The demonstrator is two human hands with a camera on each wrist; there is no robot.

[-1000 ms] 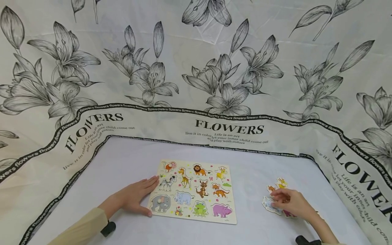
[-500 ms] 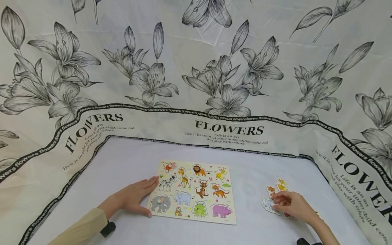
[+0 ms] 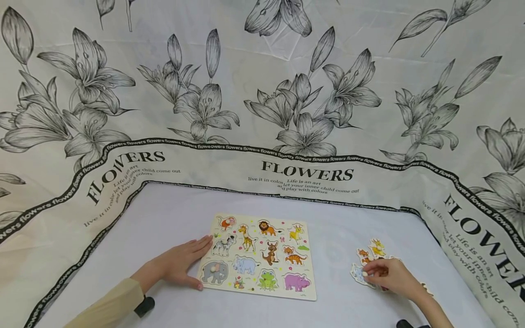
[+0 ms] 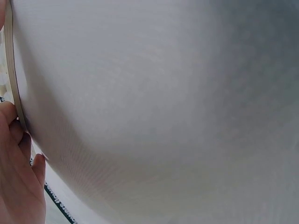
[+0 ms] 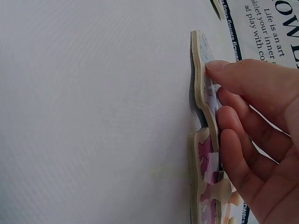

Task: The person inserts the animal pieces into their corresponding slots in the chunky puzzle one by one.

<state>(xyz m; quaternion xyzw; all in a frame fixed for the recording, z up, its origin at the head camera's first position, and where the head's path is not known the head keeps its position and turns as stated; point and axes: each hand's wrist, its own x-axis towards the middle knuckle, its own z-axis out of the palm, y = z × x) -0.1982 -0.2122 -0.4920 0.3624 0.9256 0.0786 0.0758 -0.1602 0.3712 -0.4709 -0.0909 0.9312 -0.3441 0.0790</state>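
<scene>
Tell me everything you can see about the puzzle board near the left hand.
The puzzle board is a pale, flat rectangle that looks wooden. It lies on the white table, printed with cartoon animals in rows: monkey, lion, zebra, giraffe, kangaroo, tiger, elephants, frog, a purple animal. The left hand rests flat against its left edge, fingers straight. The loose pieces lie apart, to its right.

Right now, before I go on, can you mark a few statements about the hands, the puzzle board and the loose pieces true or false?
1. The left hand rests flat against the left edge of the animal puzzle board. True.
2. The right hand lies on the board. False: it is on the loose puzzle pieces to the right of the board.
3. The right fingertips touch a pale blue piece. True.
4. The board lies on bare wood. False: it lies on a white tablecloth.
</scene>
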